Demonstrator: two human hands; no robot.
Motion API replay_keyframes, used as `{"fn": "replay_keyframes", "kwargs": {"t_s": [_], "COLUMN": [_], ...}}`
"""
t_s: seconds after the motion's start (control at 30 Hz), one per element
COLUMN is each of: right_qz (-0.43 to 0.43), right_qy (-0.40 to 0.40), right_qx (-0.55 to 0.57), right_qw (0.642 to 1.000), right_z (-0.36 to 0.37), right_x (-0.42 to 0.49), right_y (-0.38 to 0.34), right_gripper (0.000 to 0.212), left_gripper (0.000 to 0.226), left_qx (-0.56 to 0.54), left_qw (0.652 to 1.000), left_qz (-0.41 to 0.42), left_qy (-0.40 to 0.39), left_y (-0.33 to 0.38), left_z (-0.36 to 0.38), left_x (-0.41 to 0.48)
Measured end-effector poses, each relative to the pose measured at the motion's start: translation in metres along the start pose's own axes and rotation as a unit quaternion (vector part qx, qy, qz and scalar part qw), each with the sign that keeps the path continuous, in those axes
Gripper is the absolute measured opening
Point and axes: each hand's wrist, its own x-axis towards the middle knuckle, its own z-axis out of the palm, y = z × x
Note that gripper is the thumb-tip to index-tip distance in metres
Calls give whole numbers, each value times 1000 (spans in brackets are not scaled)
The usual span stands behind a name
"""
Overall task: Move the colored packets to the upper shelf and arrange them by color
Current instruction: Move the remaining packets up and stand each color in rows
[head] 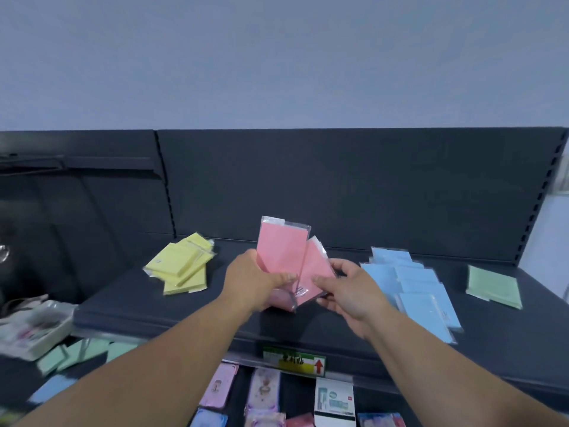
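Both hands hold pink packets [281, 254] upright over the middle of the dark upper shelf [129, 291]. My left hand [255, 280] grips the taller pink packet from the left. My right hand [348, 288] pinches a second, tilted pink packet [318, 266] from the right. On the same shelf a pile of yellow packets [180, 266] lies to the left, several blue packets [418, 288] are spread to the right, and green packets [492, 286] lie at the far right.
Loose green packets [74, 354] and a blue one [50, 389] lie on a lower surface at the bottom left, beside a white tray [37, 329] of small goods. Below the shelf edge with its price label [294, 362] hang patterned phone cases [264, 392] and a white box [334, 402].
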Motion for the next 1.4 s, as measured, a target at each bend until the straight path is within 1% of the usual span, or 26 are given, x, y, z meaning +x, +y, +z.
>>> {"fn": "replay_keyframes", "kwargs": {"t_s": [0.17, 0.27, 0.3, 0.33, 0.37, 0.43, 0.5, 0.57, 0.6, 0.67, 0.7, 0.73, 0.77, 0.8, 0.87, 0.9, 0.93, 1.0, 1.1, 1.13, 1.2, 1.23, 1.3, 1.4], "right_qz": [-8, -26, -32, -39, -45, -57, -66, -69, -69, -71, -74, -77, -79, -79, -83, -89, -93, -91, -54, -34, 6, 21, 30, 25], "right_qy": [51, 92, 111, 129, 144, 163, 180, 199, 208, 225, 232, 239, 243, 248, 258, 264, 270, 282, 264, 245, 206, 194, 191, 200], "right_qx": [1, 9, 15, 23, 35, 51, 53, 49, 44, 39, 41, 42, 42, 38, 31, 30, 31, 21, -25, -52, -131, -184, -291, -370], "right_qw": [999, 995, 993, 991, 988, 984, 980, 976, 975, 971, 969, 967, 966, 965, 962, 960, 958, 955, 963, 968, 970, 963, 937, 907], "right_z": [5, 6, 5, 3, 0, -7, -14, -19, -21, -26, -29, -33, -37, -39, -48, -54, -60, -78, -108, -117, -131, -137, -145, -154], "right_x": [1, 1, 1, 0, 0, -2, -3, -3, -3, -3, -4, -5, -6, -7, -12, -15, -19, -24, -31, -34, -43, -47, -55, -58], "right_y": [2, 3, 3, 2, 1, -2, -3, -3, -3, -2, -1, -1, -1, -1, -2, -3, -4, -7, -9, -9, -8, -6, -1, 6], "right_gripper": [33, 34, 32, 25, 20, 20, 19, 18, 24, 35, 37, 37, 37, 37, 35, 33, 30, 29, 38, 41, 45, 46, 48, 51], "left_gripper": [46, 41, 39, 38, 37, 35, 36, 45, 54, 77, 91, 99, 99, 92, 66, 54, 47, 44, 54, 59, 62, 62, 63, 62], "left_qx": [-45, -68, -72, -72, -68, -43, 12, 107, 155, 221, 245, 270, 301, 334, 386, 392, 382, 350, 343, 341, 332, 328, 324, 318], "left_qw": [997, 992, 991, 990, 990, 990, 992, 988, 981, 969, 964, 958, 950, 938, 915, 911, 914, 927, 925, 923, 921, 921, 918, 918], "left_qz": [-41, -70, -77, -84, -90, -92, -87, -76, -68, -55, -46, -32, -18, -1, 39, 47, 51, 69, 135, 150, 166, 173, 184, 184], "left_qy": [-41, -76, -80, -83, -88, -95, -90, -87, -90, -91, -88, -86, -87, -90, -110, -122, -127, -115, -96, -100, -114, -121, -136, -152], "left_y": [-9, -13, -14, -14, -15, -22, -30, -32, -31, -25, -21, -17, -13, -9, -2, 1, 4, 7, 15, 21, 32, 37, 45, 49], "left_z": [-9, -15, -17, -19, -21, -24, -24, -23, -21, -18, -16, -13, -11, -9, -1, 5, 13, 30, 54, 62, 78, 86, 100, 115], "left_x": [9, 16, 18, 20, 21, 24, 29, 31, 32, 32, 32, 32, 32, 32, 29, 26, 24, 18, 9, 4, -5, -9, -16, -23]}}
